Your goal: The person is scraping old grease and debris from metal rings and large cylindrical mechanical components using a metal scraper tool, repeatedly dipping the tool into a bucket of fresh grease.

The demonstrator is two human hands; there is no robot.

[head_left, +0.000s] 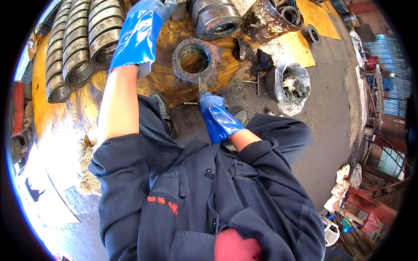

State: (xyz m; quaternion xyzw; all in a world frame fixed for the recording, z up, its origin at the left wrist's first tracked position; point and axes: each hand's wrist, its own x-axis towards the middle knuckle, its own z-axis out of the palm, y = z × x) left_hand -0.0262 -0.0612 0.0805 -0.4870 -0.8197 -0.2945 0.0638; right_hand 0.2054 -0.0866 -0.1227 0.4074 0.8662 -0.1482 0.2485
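Observation:
My right hand [211, 103], in a blue rubber glove, is closed around a scraper [202, 84] with a flat metal blade. The blade's tip is by the near edge of a greasy flanged metal ring [177, 61], which lies on the oily yellow board. At the top edge, my left hand [162, 8] in a matching glove reaches far forward. Its fingers look curled, but they are partly cut off and whatever they hold cannot be made out. Beyond the ring sits a thick metal cylinder [213, 17], to the right of my left hand.
Several long ribbed metal cylinders [77, 48] lie at the left. A bucket lined with a clear plastic bag [292, 98] holds dark waste, beside a black greasy clump [263, 60]. A grimy brown drum [270, 21] lies farther off. My shoe [162, 113] is close to the board.

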